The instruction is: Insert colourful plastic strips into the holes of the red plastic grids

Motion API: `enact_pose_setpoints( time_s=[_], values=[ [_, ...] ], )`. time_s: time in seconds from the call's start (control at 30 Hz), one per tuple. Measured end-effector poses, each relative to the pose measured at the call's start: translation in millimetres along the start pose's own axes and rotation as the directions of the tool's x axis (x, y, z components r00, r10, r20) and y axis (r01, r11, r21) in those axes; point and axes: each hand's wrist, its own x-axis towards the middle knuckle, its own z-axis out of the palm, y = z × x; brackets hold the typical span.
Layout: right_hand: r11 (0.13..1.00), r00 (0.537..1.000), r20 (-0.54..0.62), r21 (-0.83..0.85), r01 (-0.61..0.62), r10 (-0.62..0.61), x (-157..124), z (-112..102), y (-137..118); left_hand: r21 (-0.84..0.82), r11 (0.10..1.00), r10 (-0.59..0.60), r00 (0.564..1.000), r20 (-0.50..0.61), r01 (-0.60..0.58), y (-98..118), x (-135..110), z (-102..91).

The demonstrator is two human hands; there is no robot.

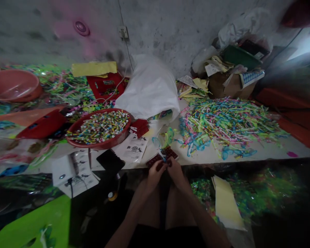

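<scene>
At the table's front edge, my left hand (155,172) and my right hand (176,172) meet fingertip to fingertip, both closed. Pinched between them is a small blue-and-white plastic piece (163,156), too small to name more exactly. Just behind the fingers lies a dark red board (153,160) with a row of light marks, partly hidden by my hands. Some clear green and blue plastic pieces (167,136) lie beyond it. To the right spreads a large pile of thin coloured plastic pieces (227,119).
A red basin (99,144) full of small white-tipped coloured parts stands left, near printed cards (134,148) and a black flat object (110,161). A white sack (152,86) rests behind. A cardboard box (227,86) stands back right; a green stool (49,220) is lower left.
</scene>
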Motion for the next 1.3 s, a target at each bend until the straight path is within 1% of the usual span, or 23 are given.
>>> enact_pose_setpoints(
  time_s=[0.07, 0.1, 0.17, 0.23, 0.33, 0.4, 0.5, 0.57, 0.63, 0.73, 0.8, 0.87, 0.97, 1.07, 1.13, 1.17, 1.23, 1.3],
  values=[
    [0.997, 1.0, -0.03, -0.079, 0.005, -0.008, 0, 11, -7, -0.031, 0.999, -0.009, 0.996, -0.085, 0.006, -2, 3, -3.3],
    [0.994, 0.999, -0.033, -0.106, 0.006, -0.01, 0, 16, -9, -0.033, 0.999, -0.003, 0.994, -0.108, -0.001, -2, 4, -5.0],
    [0.992, 0.999, -0.03, -0.125, 0.02, -0.024, -2, 24, -11, -0.021, 1.0, 0.009, 0.995, -0.102, -0.011, 0, 7, -8.9],
    [0.992, 0.996, -0.031, -0.094, 0.086, -0.09, -3, 27, -10, 0.01, 1.0, 0.016, 0.997, -0.078, -0.015, 5, 12, -14.2],
    [0.974, 0.973, -0.039, -0.006, 0.227, -0.227, -6, 22, -3, 0.129, 0.991, 0.045, 0.993, -0.109, -0.031, 18, 27, -24.4],
    [0.97, 0.97, -0.048, 0.04, 0.24, -0.238, -9, 16, 7, 0.252, 0.967, 0.068, 0.991, -0.118, -0.036, 28, 40, -30.8],
    [0.982, 0.987, -0.06, 0.104, 0.156, -0.15, -12, 4, 25, 0.439, 0.898, 0.094, 0.991, -0.091, -0.045, 37, 59, -35.9],
    [0.983, 0.993, -0.068, 0.145, 0.109, -0.1, -14, -5, 37, 0.525, 0.85, 0.112, 0.99, -0.085, -0.051, 37, 68, -36.2],
    [0.982, 0.993, -0.098, 0.17, 0.081, -0.065, -16, -15, 48, 0.571, 0.819, 0.118, 0.989, -0.085, -0.049, 34, 73, -35.1],
    [0.982, 0.986, -0.164, 0.183, 0.042, -0.011, -18, -29, 65, 0.601, 0.799, 0.108, 0.991, -0.082, -0.037, 26, 77, -33.8],
    [0.984, 0.982, -0.188, 0.179, 0.007, 0.027, -19, -37, 76, 0.615, 0.788, 0.099, 0.992, -0.078, -0.031, 21, 78, -33.6],
    [0.986, 0.979, -0.198, 0.166, -0.025, 0.058, -19, -44, 86, 0.628, 0.777, 0.095, 0.993, -0.07, -0.03, 17, 79, -33.5],
    [0.993, 0.973, -0.223, 0.115, -0.034, 0.06, -17, -55, 97, 0.672, 0.739, 0.094, 0.995, -0.038, -0.044, 15, 81, -31.5],
    [1.0, 0.958, -0.285, 0.03, -0.008, 0.017, -9, -69, 105, 0.741, 0.668, 0.098, 0.995, 0.003, -0.068, 18, 83, -27.0],
    [0.999, 0.945, -0.328, -0.039, -0.032, 0.018, -1, -80, 109, 0.789, 0.607, 0.106, 0.994, 0.036, -0.093, 20, 84, -24.1],
    [0.995, 0.938, -0.345, -0.074, -0.073, 0.043, 5, -86, 110, 0.809, 0.578, 0.107, 0.993, 0.052, -0.105, 22, 84, -23.2],
    [0.971, 0.921, -0.36, -0.126, -0.204, 0.147, 17, -97, 112, 0.834, 0.538, 0.11, 0.991, 0.076, -0.123, 23, 83, -22.5],
    [0.923, 0.9, -0.34, -0.17, -0.346, 0.275, 30, -105, 111, 0.831, 0.538, 0.122, 0.989, 0.087, -0.139, 23, 82, -23.3]
  ],
)
